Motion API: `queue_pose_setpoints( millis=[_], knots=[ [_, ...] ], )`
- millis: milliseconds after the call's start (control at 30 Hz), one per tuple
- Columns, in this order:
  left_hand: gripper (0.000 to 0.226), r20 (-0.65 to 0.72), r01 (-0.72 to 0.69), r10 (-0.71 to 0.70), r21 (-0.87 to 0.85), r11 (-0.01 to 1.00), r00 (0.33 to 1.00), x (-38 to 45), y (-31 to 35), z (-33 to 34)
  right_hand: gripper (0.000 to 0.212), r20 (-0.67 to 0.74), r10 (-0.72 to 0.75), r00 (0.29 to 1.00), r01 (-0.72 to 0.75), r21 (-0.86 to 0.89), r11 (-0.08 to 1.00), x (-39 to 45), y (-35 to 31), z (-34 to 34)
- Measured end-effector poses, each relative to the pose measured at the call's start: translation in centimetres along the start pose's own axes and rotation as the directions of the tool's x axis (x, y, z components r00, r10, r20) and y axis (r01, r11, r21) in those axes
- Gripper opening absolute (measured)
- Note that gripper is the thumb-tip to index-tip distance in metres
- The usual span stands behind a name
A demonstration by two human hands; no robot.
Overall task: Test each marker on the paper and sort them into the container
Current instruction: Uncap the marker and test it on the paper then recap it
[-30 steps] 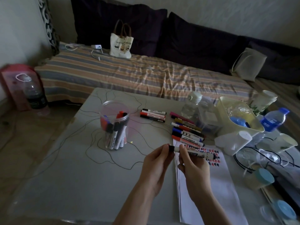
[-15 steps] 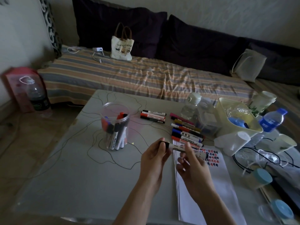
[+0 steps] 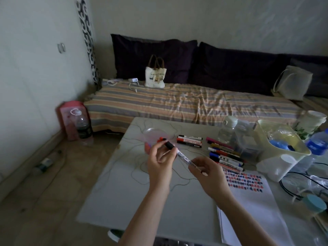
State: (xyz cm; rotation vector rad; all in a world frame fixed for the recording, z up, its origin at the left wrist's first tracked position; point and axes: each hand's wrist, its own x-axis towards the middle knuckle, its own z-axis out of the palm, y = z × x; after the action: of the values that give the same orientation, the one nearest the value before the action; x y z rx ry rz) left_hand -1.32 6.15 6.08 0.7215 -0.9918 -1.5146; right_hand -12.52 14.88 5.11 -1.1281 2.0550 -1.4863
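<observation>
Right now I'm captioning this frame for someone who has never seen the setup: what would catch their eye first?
First, the two hands at centre, left hand and right hand, holding one black-capped marker between them above the table. Next, the paper to the right, its top covered in rows of red and dark test marks, with loose markers lined up just beyond it. Behind the left hand stands the clear container with markers inside.

I see a white-barrelled marker with a black cap (image 3: 179,153), a pale grey counter (image 3: 124,197) traced with thin dark wandering lines, a white paper sheet (image 3: 252,201) carrying rows of red and dark blue marks, and a bed cover (image 3: 177,103) striped orange, grey and cream.
</observation>
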Motion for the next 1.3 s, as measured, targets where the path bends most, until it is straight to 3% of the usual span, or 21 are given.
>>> queue_pose_setpoints(
  millis=[200,333,467,667,733,833,933,1067,1133,1233,1300],
  knots=[
    [0.029,0.023,-0.261,0.265,0.269,0.927,0.964,4.8,3.3,-1.0,0.029,0.000,-0.127,0.992,0.125,-0.166,0.978,2.1,0.3,2.2],
    [0.026,0.134,-0.483,0.493,0.524,0.701,0.860,9.3,4.5,-1.2,0.028,0.024,-0.159,0.987,0.160,-0.249,0.955,1.9,2.4,1.4],
    [0.022,0.243,-0.464,0.463,0.760,0.455,0.853,11.4,2.6,-2.2,0.027,0.029,-0.098,0.995,0.102,-0.243,0.965,1.2,4.6,0.4],
    [0.020,0.383,-0.458,0.340,0.872,0.176,0.859,11.9,0.4,-3.1,0.027,0.031,-0.069,0.997,0.075,-0.243,0.967,1.3,6.6,-1.0],
    [0.024,0.485,-0.552,0.353,0.826,0.115,0.800,11.8,0.3,-2.3,0.027,0.030,-0.071,0.997,0.077,-0.256,0.964,1.7,7.1,-1.3],
    [0.025,0.664,-0.730,0.364,0.680,0.067,0.653,10.1,-0.5,0.3,0.026,0.068,-0.070,0.995,0.088,-0.316,0.945,2.9,7.5,-1.8],
    [0.023,0.780,-0.815,0.239,0.558,0.154,0.579,7.8,-3.1,2.4,0.026,0.086,-0.081,0.993,0.109,-0.398,0.911,4.3,8.6,-2.5],
    [0.029,0.765,-0.735,-0.095,0.640,0.222,0.637,6.7,-9.5,1.2,0.030,0.132,0.002,0.991,0.064,-0.495,0.867,6.0,10.5,-3.4],
    [0.038,0.698,-0.679,-0.250,0.714,0.172,0.671,6.8,-12.1,-0.1,0.033,0.154,0.034,0.987,0.054,-0.531,0.845,6.7,11.4,-3.7],
    [0.057,0.575,-0.636,-0.428,0.772,-0.001,0.698,7.6,-14.6,-1.5,0.037,0.211,0.047,0.976,0.089,-0.587,0.805,8.5,12.4,-3.4],
    [0.065,0.527,-0.597,-0.462,0.802,-0.007,0.714,8.0,-15.8,-2.0,0.040,0.253,0.054,0.966,0.117,-0.612,0.782,10.4,13.0,-2.6]
  ],
)
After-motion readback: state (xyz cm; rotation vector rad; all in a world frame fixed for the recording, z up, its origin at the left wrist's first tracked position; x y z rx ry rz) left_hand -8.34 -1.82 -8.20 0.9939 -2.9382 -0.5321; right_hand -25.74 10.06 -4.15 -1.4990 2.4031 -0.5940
